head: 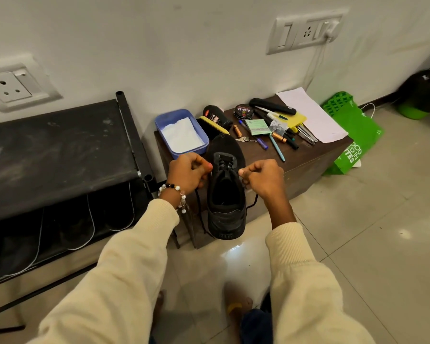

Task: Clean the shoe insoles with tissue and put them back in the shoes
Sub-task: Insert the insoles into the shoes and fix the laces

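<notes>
A black shoe (pixel 226 194) stands on the front of a small brown table (pixel 305 162), toe toward the wall and heel toward me. My left hand (pixel 188 173) pinches the lace on the shoe's left side. On the right side my right hand (pixel 263 178) pinches the other lace end. Both laces are drawn outward from the eyelets and their loose ends hang down beside the shoe. The shoe's opening looks dark, and I cannot tell whether an insole lies inside. A blue tray (pixel 199 131) holding white tissue (pixel 181 135) sits just behind my left hand.
A shoe brush (pixel 214 125), a polish bottle (pixel 215 115), a polish tin (pixel 243 111), batteries, pens, keys and papers crowd the tabletop. A black shoe rack (pixel 60 155) stands at the left. A green bag (pixel 355 137) leans at the table's right. Tiled floor lies below.
</notes>
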A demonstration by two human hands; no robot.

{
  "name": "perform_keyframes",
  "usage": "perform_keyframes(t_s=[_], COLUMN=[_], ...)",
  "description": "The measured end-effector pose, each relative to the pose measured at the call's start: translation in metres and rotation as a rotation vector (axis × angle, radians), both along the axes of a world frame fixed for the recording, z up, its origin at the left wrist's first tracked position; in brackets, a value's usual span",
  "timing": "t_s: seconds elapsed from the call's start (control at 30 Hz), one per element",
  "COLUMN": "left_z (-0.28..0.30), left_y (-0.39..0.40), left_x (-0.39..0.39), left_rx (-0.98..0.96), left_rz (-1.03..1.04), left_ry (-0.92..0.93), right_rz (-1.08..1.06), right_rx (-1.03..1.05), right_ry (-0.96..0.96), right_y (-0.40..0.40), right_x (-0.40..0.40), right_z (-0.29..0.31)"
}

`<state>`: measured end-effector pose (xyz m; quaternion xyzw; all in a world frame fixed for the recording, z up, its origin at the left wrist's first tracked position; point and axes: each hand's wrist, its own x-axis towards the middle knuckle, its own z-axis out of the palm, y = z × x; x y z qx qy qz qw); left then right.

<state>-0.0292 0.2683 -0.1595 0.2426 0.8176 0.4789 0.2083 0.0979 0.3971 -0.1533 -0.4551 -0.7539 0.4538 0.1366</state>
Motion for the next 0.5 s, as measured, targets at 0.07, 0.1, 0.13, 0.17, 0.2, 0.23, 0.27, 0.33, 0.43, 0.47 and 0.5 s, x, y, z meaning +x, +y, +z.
perform_keyframes(t_s=[0.07,0.1,0.13,0.17,0.2,0.23,0.27,0.33,0.43,0.47,0.5], left_z=[0.01,0.018,0.026,0.034,0.045,0.056,0.07,0.097,0.141,0.154,0.167], left_y=[0.0,0.0,0.0,0.002,0.003,0.004,0.006,0.01,0.012,0.012,0.013], left_x=[0.001,0.002,0.004,0.005,0.006,0.006,0.006,0.006,0.008,0.01,0.012], left_rx=[0.078,0.133,0.187,0.235,0.28,0.328,0.377,0.464,0.546,0.553,0.554], left_rz=[0.109,0.169,0.217,0.249,0.267,0.275,0.274,0.254,0.199,0.182,0.167], left_ry=[-0.133,-0.233,-0.329,-0.418,-0.504,-0.598,-0.699,-0.884,-0.991,-0.992,-0.984], right_rz=[-0.035,-0.058,-0.085,-0.112,-0.135,-0.154,-0.165,-0.158,-0.125,-0.115,-0.102], right_rx=[-0.043,-0.098,-0.169,-0.243,-0.304,-0.348,-0.379,-0.448,-0.539,-0.552,-0.572], right_ry=[0.024,0.059,0.111,0.169,0.223,0.262,0.293,0.352,0.405,0.416,0.429], right_y=[-0.003,-0.005,-0.007,-0.007,-0.008,-0.008,-0.008,-0.008,-0.013,-0.014,-0.015], right_x=[0.002,0.003,0.003,0.004,0.004,0.004,0.003,0.001,0.001,0.001,0.001], right_z=[0.008,0.014,0.02,0.027,0.036,0.046,0.059,0.085,0.134,0.149,0.164])
